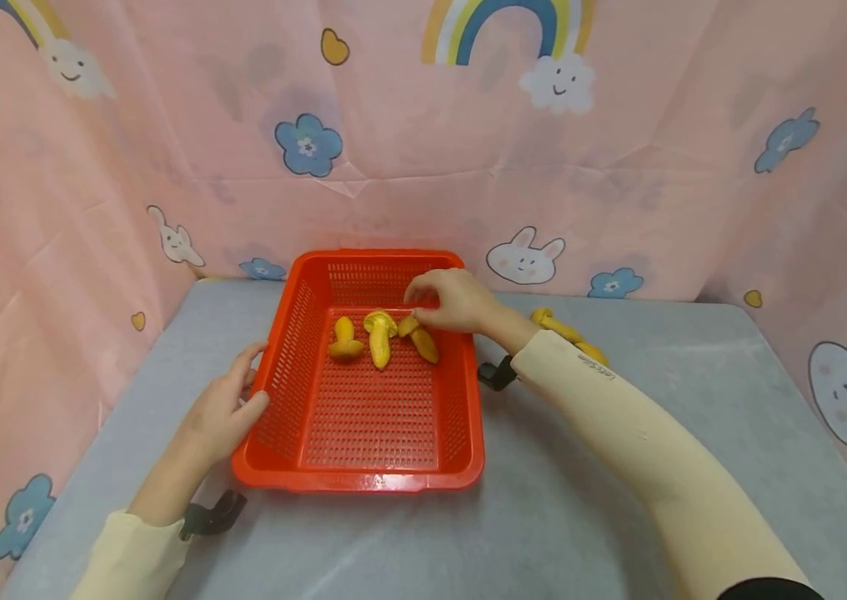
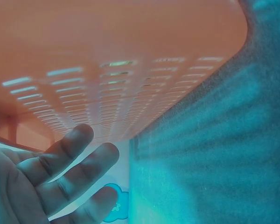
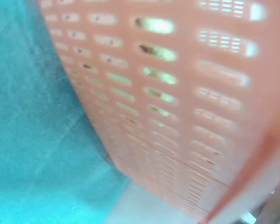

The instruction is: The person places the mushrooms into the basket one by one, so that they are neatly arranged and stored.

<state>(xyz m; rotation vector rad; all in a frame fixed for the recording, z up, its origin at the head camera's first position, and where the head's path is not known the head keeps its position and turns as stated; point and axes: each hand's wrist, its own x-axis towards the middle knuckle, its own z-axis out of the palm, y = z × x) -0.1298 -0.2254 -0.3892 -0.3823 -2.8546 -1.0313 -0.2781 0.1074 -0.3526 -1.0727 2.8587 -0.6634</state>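
In the head view, three yellow mushrooms lie in a red plastic basket (image 1: pixel 371 417): a left mushroom (image 1: pixel 345 343), a middle mushroom (image 1: pixel 380 342) and a right mushroom (image 1: pixel 425 343). My right hand (image 1: pixel 457 300) reaches over the basket's right rim, thumb tip close by the right mushroom's cap; a gap shows between thumb and fingers. Beside the left rim, my left hand (image 1: pixel 224 408) has its thumb and forefinger at the edge. Loosely extended fingers (image 2: pixel 79 179) hang outside the slotted basket wall (image 2: pixel 107 98) in the left wrist view. The right wrist view mostly shows the basket's outer side (image 3: pixel 177 130).
More yellow mushrooms (image 1: pixel 557 325) lie on the grey table (image 1: pixel 694 375), partly behind the right forearm. A pink printed cloth (image 1: pixel 393 208) hangs behind the table. Dark wrist mounts (image 1: pixel 215 514) stick out from both wrists.
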